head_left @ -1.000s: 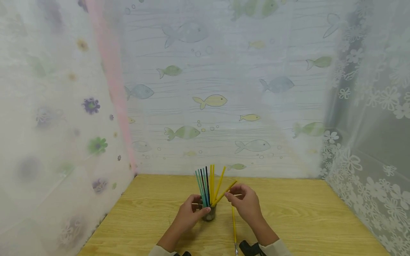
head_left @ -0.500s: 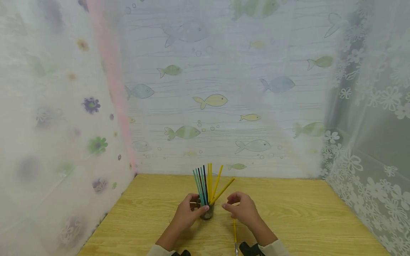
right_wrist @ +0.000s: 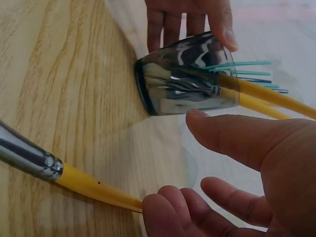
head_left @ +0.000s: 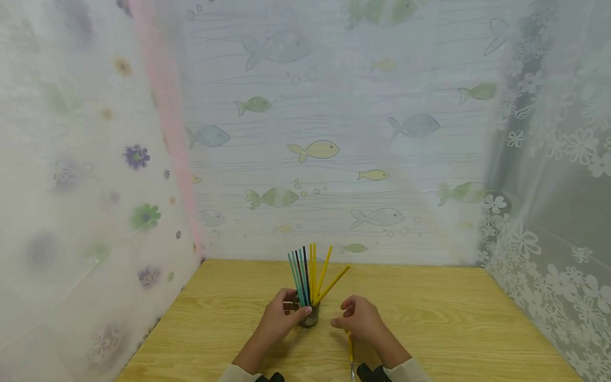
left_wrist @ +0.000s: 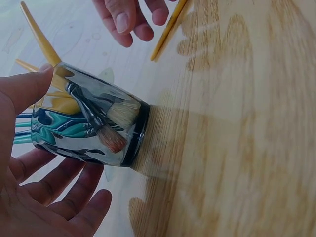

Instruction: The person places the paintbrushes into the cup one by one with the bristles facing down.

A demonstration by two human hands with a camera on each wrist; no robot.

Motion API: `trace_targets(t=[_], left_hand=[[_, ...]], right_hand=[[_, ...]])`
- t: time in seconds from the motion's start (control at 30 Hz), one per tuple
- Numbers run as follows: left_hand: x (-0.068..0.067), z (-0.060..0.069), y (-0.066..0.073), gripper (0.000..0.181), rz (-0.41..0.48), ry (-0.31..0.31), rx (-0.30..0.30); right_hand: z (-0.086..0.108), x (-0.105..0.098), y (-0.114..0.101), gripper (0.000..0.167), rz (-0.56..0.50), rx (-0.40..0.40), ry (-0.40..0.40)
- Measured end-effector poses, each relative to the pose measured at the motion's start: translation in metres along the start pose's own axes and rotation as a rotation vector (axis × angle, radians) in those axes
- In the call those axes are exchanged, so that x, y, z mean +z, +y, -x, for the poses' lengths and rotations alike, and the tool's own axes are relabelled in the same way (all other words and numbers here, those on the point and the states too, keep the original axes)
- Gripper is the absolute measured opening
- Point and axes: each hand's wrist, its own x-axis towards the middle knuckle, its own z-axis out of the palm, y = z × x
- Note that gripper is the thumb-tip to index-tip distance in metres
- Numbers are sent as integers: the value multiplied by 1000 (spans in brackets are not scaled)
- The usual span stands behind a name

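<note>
A clear dark-tinted glass stands on the table with several paintbrushes in it, bristles down. Their handles are teal, dark and yellow; one yellow-handled paintbrush leans far to the right. My left hand holds the glass, thumb at the rim and fingers round the far side. To the right of the glass, my right hand is empty, its fingers loosely bent. Beneath it lies another yellow-handled paintbrush, ferrule toward me. In the right wrist view the fingertips overlap the handle's end; whether they touch it I cannot tell.
The wood-grain table reaches back to a curtain printed with fish. Flowered sheets hang at the left and right. Dark wrist gear shows beside the right sleeve.
My right hand has let go of the leaning yellow paintbrush in the glass and moved down toward the paintbrush on the table. My left hand and the glass shifted slightly left, then stayed put.
</note>
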Motion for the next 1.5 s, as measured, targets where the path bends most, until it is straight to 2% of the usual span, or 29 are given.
trace_targets(t=[0.3, 0.63, 0.77, 0.87, 0.93, 1.1, 1.27, 1.5], left_hand=[[0, 0, 3, 67, 5, 1, 2], [-1, 0, 2, 66, 12, -5, 7], [-1, -1, 2, 66, 16, -7, 3], [-1, 0, 3, 67, 15, -8, 0], [-1, 0, 3, 67, 11, -10, -1], [-1, 1, 3, 67, 19, -14, -8], [-1, 2, 2, 68, 20, -16, -10], [-2, 1, 2, 68, 22, -15, -7]], right_hand=[[-1, 2, 4, 48, 10, -6, -11], [3, -1, 3, 45, 170, 25, 29], [6, -2, 2, 47, 261, 3, 65], [8, -5, 3, 45, 291, -9, 70], [9, -8, 4, 44, 285, -11, 53], [9, -14, 9, 56, 234, -25, 1], [9, -23, 15, 38, 185, 9, 1], [6, -33, 22, 25, 163, 52, -9]])
